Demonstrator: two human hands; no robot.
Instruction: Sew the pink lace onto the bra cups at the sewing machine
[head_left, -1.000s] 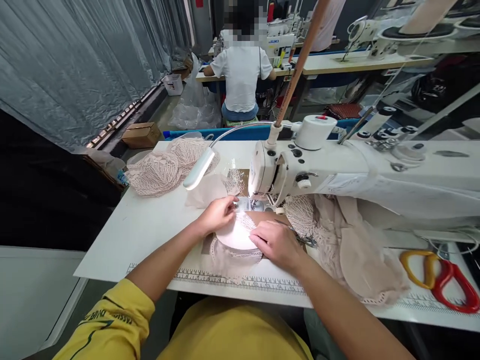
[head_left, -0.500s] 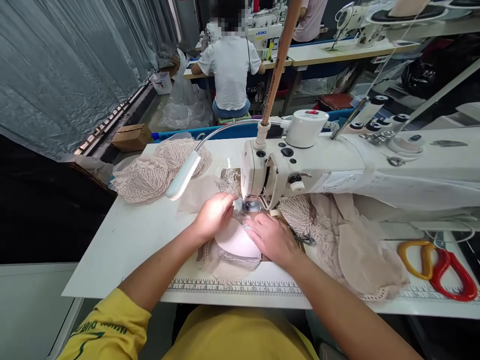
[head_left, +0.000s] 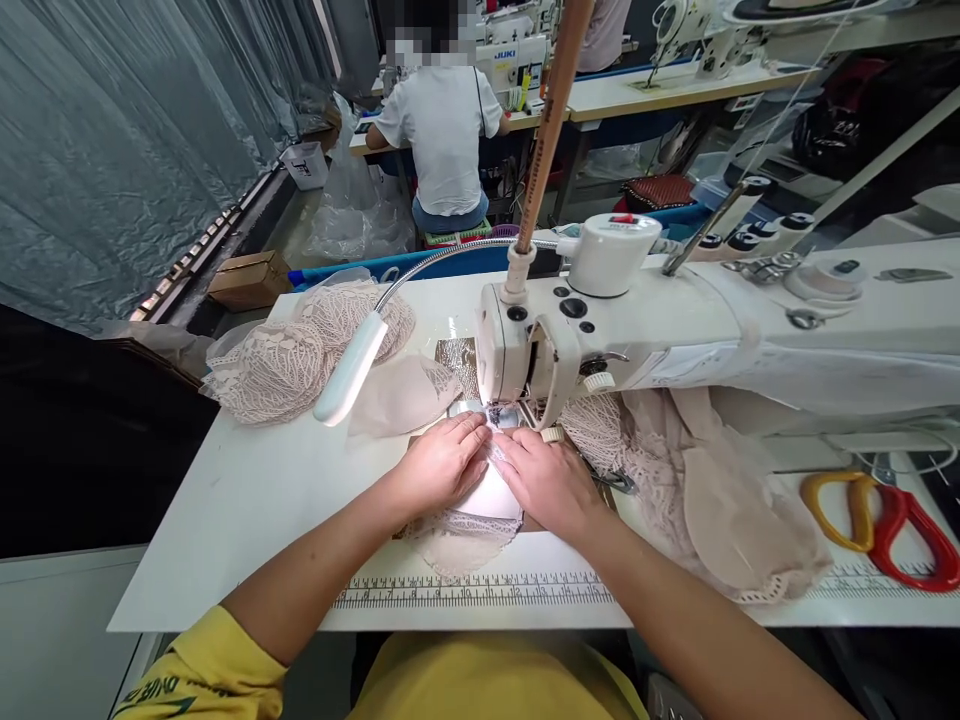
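A white sewing machine (head_left: 675, 320) stands on the white table (head_left: 247, 500). Under its needle lies a beige lace piece with a white padded cup (head_left: 491, 497). My left hand (head_left: 439, 465) lies flat on the left side of the cup, fingers stretched toward the needle. My right hand (head_left: 547, 480) presses flat on the cup's right side, fingertips close to the presser foot. The two hands nearly touch at the fingertips.
A heap of lace cups (head_left: 300, 345) lies at the table's back left, under the gooseneck lamp (head_left: 349, 370). More beige fabric (head_left: 720, 510) is piled right of the needle. Red and yellow scissors (head_left: 885, 525) lie far right. A seated person in white (head_left: 442, 125) works ahead.
Both hands have slid closer together and forward toward the needle, covering more of the white cup. The camera has tipped slightly lower and to the right.
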